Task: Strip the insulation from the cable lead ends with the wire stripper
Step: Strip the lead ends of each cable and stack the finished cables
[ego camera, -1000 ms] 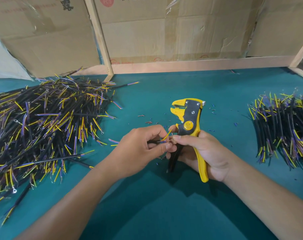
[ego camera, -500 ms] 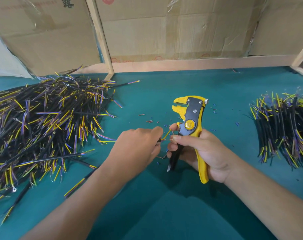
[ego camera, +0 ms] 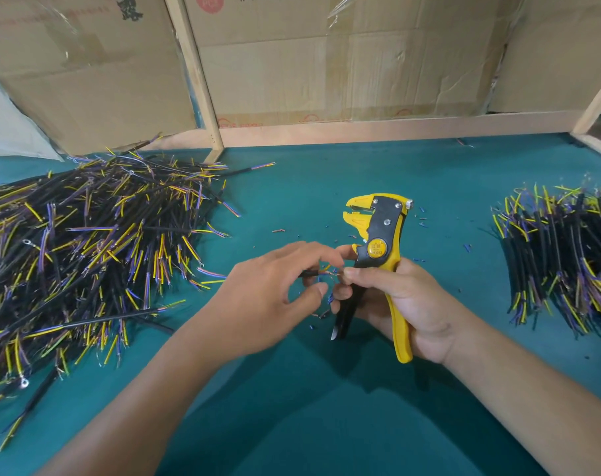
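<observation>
My right hand (ego camera: 412, 304) grips the handles of the yellow and black wire stripper (ego camera: 381, 235), which stands upright with its jaws pointing left and nothing in them. That hand's thumb and forefinger also pinch the yellow and purple lead ends of a short black cable (ego camera: 309, 273). My left hand (ego camera: 268, 304) is just left of it, with thumb and forefinger loosely apart around the cable's black jacket. The rest of the cable is hidden behind that hand.
A large heap of black cables (ego camera: 86, 252) with yellow and purple leads lies at left on the teal table (ego camera: 326, 424). A smaller bundle (ego camera: 560, 255) lies at right. Insulation scraps (ego camera: 422, 221) dot the surface. Cardboard boxes (ego camera: 326, 63) and a wooden rail (ego camera: 378, 127) close the back.
My left thumb and forefinger have loosened from their pinch on the cable and spread apart. My right hand and the stripper stay in nearly the same place.
</observation>
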Tool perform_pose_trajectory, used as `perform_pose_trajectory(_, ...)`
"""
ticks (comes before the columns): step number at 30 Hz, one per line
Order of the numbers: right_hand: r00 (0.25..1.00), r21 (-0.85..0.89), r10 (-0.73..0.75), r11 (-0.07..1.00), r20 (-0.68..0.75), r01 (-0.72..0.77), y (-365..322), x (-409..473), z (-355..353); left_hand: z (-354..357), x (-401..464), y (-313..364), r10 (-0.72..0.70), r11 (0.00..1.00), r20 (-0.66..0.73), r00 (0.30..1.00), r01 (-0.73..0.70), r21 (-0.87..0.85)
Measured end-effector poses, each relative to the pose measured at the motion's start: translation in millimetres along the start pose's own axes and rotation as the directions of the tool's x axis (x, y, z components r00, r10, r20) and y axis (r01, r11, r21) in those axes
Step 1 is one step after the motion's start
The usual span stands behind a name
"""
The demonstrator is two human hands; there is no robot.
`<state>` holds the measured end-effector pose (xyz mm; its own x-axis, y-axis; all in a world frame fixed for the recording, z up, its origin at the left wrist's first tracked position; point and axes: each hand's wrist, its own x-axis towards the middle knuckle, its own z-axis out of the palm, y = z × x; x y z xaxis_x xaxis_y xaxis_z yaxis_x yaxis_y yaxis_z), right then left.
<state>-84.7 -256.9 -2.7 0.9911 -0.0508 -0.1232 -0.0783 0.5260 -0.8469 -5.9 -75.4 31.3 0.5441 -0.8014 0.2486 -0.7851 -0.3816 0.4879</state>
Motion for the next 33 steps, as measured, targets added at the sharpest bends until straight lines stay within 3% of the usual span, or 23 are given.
perform_pose_trajectory(6, 1.000, 0.014, 0.014, 1.000, -0.015, -0.013, -0.2, -0.2, 0.1, 1.7, 4.3, -0.7, 0.028, 0.992, -0.013, 1.000, -0.026, 0.122)
perform_pose_trajectory(12, 1.000, 0.005, 0.009, 1.000, -0.014, -0.009, -2.2, -1.8, 3.4, -1.2, 7.1, -4.7, 0.056, 0.989, 0.049, 0.997, -0.062, 0.134)
perform_pose_trajectory(16, 1.000, -0.033, -0.016, 0.999, -0.012, 0.016, -4.0, -3.6, 3.8, 1.1, 5.3, -3.4, 0.139, 0.966, -0.012, 0.990, -0.132, 0.223)
perform_pose_trajectory(23, 1.000, -0.068, -0.021, 0.998, -0.013, 0.020, -4.3, -4.4, 2.0, 2.2, 3.7, 5.4, 0.079, 0.984, -0.063, 0.995, -0.068, 0.162)
perform_pose_trajectory(29, 1.000, -0.083, 0.000, 0.997, -0.014, -0.001, -5.4, -5.9, 2.3, 2.9, 4.1, 3.7, 0.064, 0.996, -0.003, 0.998, -0.063, 0.060)
perform_pose_trajectory(33, 1.000, -0.062, -0.004, 0.998, -0.015, 0.003, -5.7, -6.0, 4.2, 4.5, 3.4, 2.2, 0.071, 0.991, -0.037, 0.997, -0.067, 0.113)
